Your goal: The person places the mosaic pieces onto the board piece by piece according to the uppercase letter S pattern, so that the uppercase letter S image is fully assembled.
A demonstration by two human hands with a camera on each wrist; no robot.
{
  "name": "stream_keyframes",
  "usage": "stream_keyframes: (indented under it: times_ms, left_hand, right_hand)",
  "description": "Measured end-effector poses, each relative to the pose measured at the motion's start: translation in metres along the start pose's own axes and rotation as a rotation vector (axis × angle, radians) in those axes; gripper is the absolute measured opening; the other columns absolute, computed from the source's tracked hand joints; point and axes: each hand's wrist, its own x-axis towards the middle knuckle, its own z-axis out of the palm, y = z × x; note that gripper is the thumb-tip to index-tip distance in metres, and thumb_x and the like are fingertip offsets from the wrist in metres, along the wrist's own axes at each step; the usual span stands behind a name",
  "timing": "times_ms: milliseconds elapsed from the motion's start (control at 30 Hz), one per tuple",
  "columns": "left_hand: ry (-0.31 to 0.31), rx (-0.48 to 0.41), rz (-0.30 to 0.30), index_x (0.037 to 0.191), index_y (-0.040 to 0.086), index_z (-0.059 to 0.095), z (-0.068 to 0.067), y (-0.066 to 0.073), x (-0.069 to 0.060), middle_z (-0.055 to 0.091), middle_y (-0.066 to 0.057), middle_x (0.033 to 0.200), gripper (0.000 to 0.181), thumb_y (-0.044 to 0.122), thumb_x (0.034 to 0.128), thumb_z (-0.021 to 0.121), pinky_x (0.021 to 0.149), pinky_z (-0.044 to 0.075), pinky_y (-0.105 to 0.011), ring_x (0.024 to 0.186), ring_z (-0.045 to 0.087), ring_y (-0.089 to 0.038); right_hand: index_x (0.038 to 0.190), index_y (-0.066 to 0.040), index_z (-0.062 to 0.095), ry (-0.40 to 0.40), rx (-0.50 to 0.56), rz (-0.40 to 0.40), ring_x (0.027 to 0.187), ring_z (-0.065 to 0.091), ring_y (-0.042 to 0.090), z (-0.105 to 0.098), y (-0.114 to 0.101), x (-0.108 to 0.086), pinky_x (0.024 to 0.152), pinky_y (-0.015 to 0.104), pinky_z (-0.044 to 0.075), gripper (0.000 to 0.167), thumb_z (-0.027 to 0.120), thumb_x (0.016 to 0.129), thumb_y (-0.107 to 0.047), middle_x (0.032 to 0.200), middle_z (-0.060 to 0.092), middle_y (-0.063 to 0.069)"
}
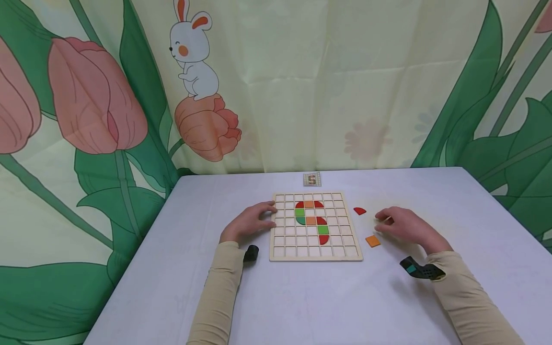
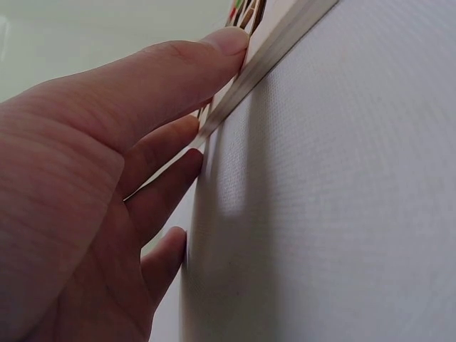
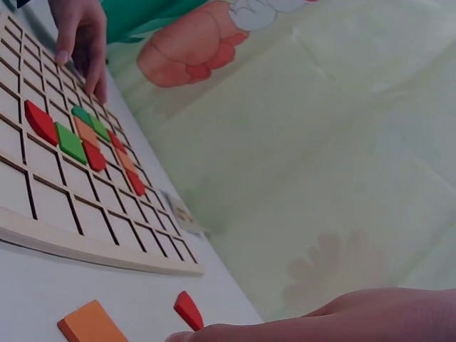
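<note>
A wooden grid board [image 1: 316, 260] lies on the table, with several red, orange and green pieces set in its cells in an S-like figure. My left hand [image 1: 247, 223] rests at the board's left edge; in the left wrist view its thumb [image 2: 228, 41] touches the rim. To the right of the board lie a loose red quarter-round piece [image 1: 360, 211] and an orange square [image 1: 373, 241]. Just right of these two, my right hand [image 1: 407, 226] hovers with loosely bent fingers and nothing visible between them. The right wrist view shows only part of that hand [image 3: 335, 317].
Behind the board lies a small patterned card [image 1: 312, 179]. A white cloth covers the table [image 1: 172, 287]. Past its back edge hangs a curtain [image 1: 284, 96] printed with tulips and a rabbit. Both wrists wear dark straps.
</note>
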Motion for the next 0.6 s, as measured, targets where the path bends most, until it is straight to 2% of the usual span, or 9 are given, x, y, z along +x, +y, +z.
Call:
stream_keyframes:
  times_ms: [100, 333, 467, 600]
  left_hand:
    - [-0.001, 0.006, -0.002, 0.127, 0.014, 0.062, 0.000, 0.000, 0.000, 0.040, 0.002, 0.153, 0.042, 0.025, 0.0878, 0.075, 0.117, 0.027, -0.036, 0.144, 0.030, -0.019]
    - [-0.002, 0.010, 0.000, 0.127, 0.013, 0.063, 0.000, 0.000, -0.001, 0.040, 0.001, 0.153, 0.043, 0.024, 0.0875, 0.075, 0.117, 0.027, -0.036, 0.144, 0.030, -0.019]
    - [0.005, 0.010, 0.003, 0.127, 0.014, 0.063, 0.001, -0.001, 0.000, 0.041, 0.002, 0.153, 0.043, 0.024, 0.0876, 0.075, 0.117, 0.027, -0.035, 0.144, 0.030, -0.019]
    - [0.008, 0.011, 0.002, 0.127, 0.015, 0.063, 0.001, -0.001, 0.002, 0.041, 0.003, 0.153, 0.042, 0.024, 0.0876, 0.075, 0.117, 0.027, -0.035, 0.144, 0.031, -0.018]
  right_hand:
    - [0.118, 0.007, 0.063, -0.037, -0.007, -0.030, 0.094, 0.057, 0.029, -0.001, 0.001, -0.004, 0.082, 0.045, 0.053, 0.042, 0.074, 0.087, -0.020, 0.105, 0.064, 0.015]
    - [0.111, -0.004, 0.069, -0.116, 0.020, -0.219, 0.094, 0.055, 0.023, -0.002, 0.000, -0.012, 0.080, 0.037, 0.051, 0.036, 0.079, 0.082, -0.023, 0.107, 0.062, 0.005]
    - [0.107, -0.011, 0.070, -0.155, 0.042, -0.255, 0.095, 0.054, 0.021, -0.001, -0.002, -0.013, 0.080, 0.035, 0.051, 0.032, 0.081, 0.080, -0.023, 0.107, 0.059, 0.002]
    - [0.102, -0.013, 0.070, -0.130, 0.026, -0.271, 0.089, 0.053, 0.018, 0.003, -0.001, -0.009, 0.076, 0.032, 0.050, 0.022, 0.079, 0.082, -0.017, 0.101, 0.059, -0.001]
